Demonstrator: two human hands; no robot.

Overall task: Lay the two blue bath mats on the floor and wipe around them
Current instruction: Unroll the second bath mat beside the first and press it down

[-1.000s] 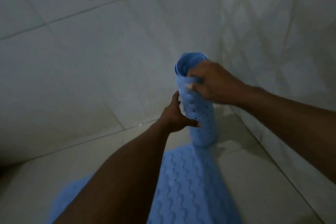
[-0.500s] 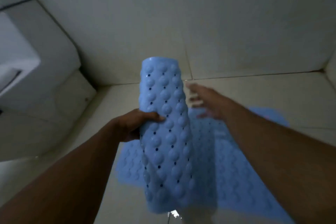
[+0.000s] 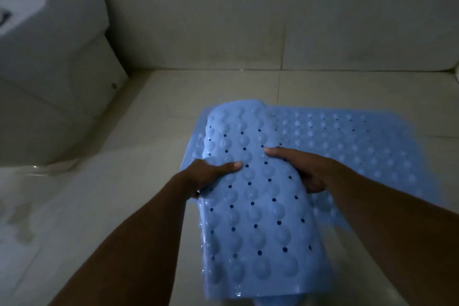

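Observation:
A rolled blue bath mat point(image 3: 255, 206), bumpy and dotted with small holes, lies lengthwise in front of me, held low over the floor. My left hand point(image 3: 211, 176) grips its left side with the thumb across the top. My right hand point(image 3: 298, 169) grips its right side, fingers curled under the edge. A second blue bath mat point(image 3: 360, 146) lies flat on the tiled floor behind and to the right, partly covered by the roll.
A white toilet base point(image 3: 57, 97) stands at the left. Tiled walls point(image 3: 248, 20) close off the back, with a corner at the far right. Wet patches shine on the pale floor tiles point(image 3: 74, 206) at the left.
The roll was held upright by my left hand alone, my right hand open in the air. Now the roll is tipped down low and both hands grip its sides.

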